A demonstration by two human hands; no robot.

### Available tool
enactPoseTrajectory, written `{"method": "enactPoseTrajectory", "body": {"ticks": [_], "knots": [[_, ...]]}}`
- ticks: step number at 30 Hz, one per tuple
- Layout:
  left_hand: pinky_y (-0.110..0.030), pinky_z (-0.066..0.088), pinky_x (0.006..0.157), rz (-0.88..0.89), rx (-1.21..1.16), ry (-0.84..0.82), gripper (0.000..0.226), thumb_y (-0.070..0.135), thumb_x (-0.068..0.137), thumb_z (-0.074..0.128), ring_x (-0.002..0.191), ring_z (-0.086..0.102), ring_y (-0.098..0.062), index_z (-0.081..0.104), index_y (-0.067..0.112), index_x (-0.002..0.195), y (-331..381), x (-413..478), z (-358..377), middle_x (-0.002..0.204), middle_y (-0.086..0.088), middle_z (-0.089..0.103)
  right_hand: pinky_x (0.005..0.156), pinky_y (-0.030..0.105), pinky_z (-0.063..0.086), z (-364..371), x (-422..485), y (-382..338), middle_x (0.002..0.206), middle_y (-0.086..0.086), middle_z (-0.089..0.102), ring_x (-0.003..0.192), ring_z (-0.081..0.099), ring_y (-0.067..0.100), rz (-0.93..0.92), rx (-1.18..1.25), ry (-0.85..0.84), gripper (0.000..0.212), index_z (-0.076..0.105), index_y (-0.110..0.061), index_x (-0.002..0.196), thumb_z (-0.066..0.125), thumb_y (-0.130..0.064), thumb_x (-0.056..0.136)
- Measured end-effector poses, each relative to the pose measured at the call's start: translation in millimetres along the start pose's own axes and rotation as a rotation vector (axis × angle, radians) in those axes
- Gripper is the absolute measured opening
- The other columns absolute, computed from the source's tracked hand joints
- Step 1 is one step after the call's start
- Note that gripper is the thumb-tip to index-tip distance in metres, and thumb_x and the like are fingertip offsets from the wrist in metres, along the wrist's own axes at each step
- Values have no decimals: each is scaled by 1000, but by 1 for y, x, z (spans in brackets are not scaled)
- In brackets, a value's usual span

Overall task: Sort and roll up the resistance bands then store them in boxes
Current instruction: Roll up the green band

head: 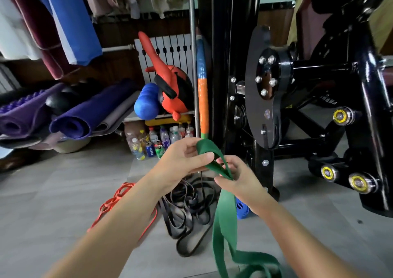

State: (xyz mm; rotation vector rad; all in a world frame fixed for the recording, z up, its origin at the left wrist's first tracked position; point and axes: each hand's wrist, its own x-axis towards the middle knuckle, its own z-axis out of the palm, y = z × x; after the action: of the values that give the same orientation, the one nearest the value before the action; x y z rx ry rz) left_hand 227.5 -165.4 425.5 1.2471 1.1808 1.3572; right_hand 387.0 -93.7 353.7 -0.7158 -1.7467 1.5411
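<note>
Band tail: the green band [225,214] hangs from both hands, coils on the grey floor [63,192] and runs off the bottom edge, so its full length is out of sight.
Blue item: a blue thing [242,210] on the floor is mostly covered by the right forearm; what it is cannot be told.
Black bands [187,211]: tangled heap on the floor, partly behind the left forearm and the green band; their number is unclear.
Orange band [110,203]: on the floor just left of the black heap, crossed by the left forearm.
Left hand [180,160]: raised in front of the body, thumb pressed over the green band's folded top, fingers curled behind it.
Right hand [240,179]: just below and right of the left, thumb and fingers pinching the band's two layers together.
</note>
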Motion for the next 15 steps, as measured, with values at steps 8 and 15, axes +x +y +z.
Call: {"method": "enactPoseTrajectory", "body": {"ticks": [8, 15], "knots": [[-32, 49, 97, -146, 496, -10, 44, 9, 77, 76, 105, 63, -13, 57, 23, 115, -33, -39, -24, 112, 4, 66, 84, 16, 48, -13, -12, -8, 103, -10, 70, 96, 65, 3, -15, -180, -195, 45, 64, -33, 109, 78, -24, 67], [-32, 44, 80, -122, 1372, -177, 73, 53, 63, 76, 109, 55, -22, 51, 20, 122, -30, -40, 1, 116, 0, 58, 71, 16, 42, 7, -15, -8, 88, -26, 49, 88, 53, 2, -38, -846, -362, 49, 59, -34, 117, 76, -42, 71]]}}
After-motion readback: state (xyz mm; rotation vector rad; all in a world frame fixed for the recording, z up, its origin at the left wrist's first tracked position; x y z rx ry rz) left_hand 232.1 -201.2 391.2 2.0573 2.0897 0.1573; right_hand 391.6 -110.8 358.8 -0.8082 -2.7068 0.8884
